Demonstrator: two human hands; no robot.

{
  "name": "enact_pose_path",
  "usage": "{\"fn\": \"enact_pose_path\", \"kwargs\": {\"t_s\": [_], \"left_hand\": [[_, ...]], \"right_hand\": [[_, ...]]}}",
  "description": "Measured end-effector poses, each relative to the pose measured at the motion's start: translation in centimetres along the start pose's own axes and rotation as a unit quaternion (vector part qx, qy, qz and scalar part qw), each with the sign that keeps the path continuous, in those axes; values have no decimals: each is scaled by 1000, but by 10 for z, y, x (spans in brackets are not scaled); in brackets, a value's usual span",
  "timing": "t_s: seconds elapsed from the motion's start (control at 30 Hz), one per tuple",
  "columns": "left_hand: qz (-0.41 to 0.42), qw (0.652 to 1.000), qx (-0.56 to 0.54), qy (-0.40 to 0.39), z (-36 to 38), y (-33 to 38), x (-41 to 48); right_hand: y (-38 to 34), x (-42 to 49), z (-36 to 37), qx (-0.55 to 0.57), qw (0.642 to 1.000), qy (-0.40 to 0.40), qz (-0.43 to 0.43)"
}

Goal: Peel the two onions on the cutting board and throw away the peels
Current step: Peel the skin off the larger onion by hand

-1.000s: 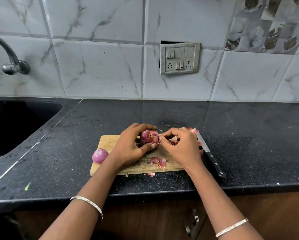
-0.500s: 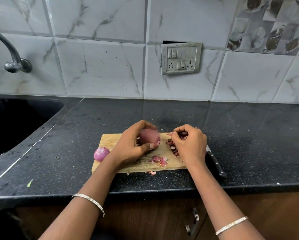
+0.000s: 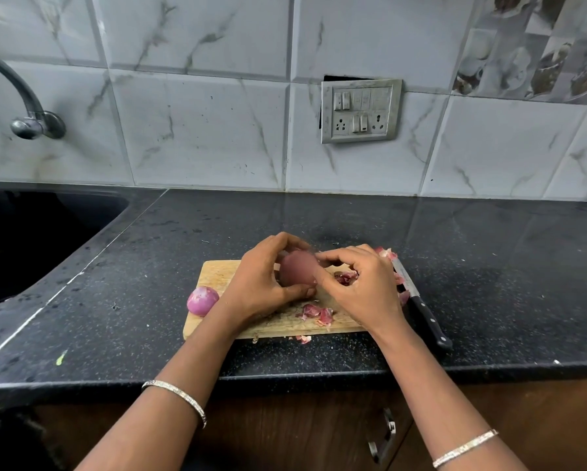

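A wooden cutting board point(image 3: 217, 271) lies on the black counter. My left hand point(image 3: 261, 283) grips a purple onion point(image 3: 299, 268) just above the board; the onion looks blurred. My right hand point(image 3: 363, 287) touches the onion's right side with its fingertips, fingers curled. A second, smaller purple onion point(image 3: 202, 300) rests at the board's left edge. Loose purple peels point(image 3: 316, 312) lie on the board's front part, more peels point(image 3: 387, 254) at its back right corner, and one scrap point(image 3: 304, 338) on the counter in front.
A black-handled knife point(image 3: 421, 307) lies along the board's right side, blade pointing away. A dark sink point(image 3: 30, 239) and a tap point(image 3: 27, 107) are at the left. The counter edge point(image 3: 319, 379) runs just below the board. A switch plate point(image 3: 360, 110) is on the tiled wall.
My right hand, which had pulled away to the right over the peels, has come back to the onion. The left hand has turned the onion slightly.
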State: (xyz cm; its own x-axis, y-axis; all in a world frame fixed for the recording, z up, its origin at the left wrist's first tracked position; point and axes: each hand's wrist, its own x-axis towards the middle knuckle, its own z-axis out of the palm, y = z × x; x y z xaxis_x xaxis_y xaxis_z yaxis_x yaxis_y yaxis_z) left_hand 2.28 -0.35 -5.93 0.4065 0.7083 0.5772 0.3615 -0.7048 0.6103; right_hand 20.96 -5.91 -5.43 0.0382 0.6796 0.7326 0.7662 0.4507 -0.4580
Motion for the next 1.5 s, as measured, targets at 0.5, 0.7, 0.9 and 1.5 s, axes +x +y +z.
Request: {"fn": "enact_pose_path", "kwargs": {"t_s": [0.5, 0.7, 0.9, 1.5], "left_hand": [[0, 1000, 18, 21, 1, 2, -1], [3, 999, 20, 30, 1, 4, -1], [-2, 999, 32, 33, 1, 2, -1], [11, 999, 42, 33, 0, 6, -2]], "right_hand": [[4, -1, 7, -57, 995, 50, -59], [1, -1, 7, -104, 988, 59, -94], [-4, -4, 6, -79, 991, 44, -97], [-2, -2, 13, -149, 984, 51, -79]]}}
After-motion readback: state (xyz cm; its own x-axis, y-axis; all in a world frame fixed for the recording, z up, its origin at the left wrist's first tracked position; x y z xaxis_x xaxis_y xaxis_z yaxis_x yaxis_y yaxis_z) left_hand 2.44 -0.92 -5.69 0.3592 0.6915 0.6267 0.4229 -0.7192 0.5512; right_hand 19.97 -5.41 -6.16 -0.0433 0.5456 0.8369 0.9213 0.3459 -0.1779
